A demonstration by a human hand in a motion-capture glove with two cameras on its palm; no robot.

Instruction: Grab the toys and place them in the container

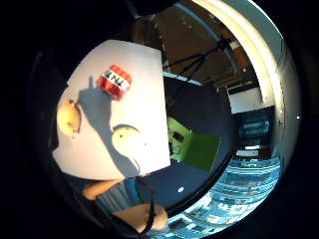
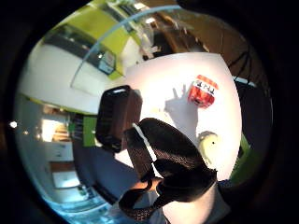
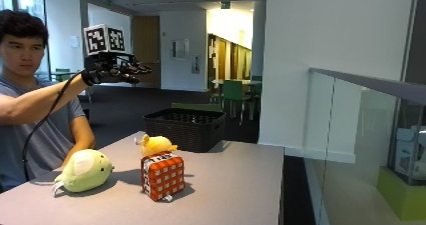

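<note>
Red block toy [image 3: 162, 176]: stood upright on the table [image 3: 233, 185], nearest the outside camera, lettered top, checked sides. Likely a light, soft plush cube; best taken across two opposite sides.
Yellow toy [image 3: 157, 145]: sat just behind the block, between it and the container. Appeared soft and rounded, probably easy to squeeze round the body.
Green toy [image 3: 84, 171]: lay beside the block, toward the person. Plump, seemingly light and yielding; take it over the back.
Container [image 3: 186, 126]: black slatted basket at the table's far end, open top, nothing seen inside.
Right hand [image 3: 112, 71]: raised high above the table, well apart from all toys, fingers spread forward and holding nothing.
Progress: judged not begun; three toys remained out.
</note>
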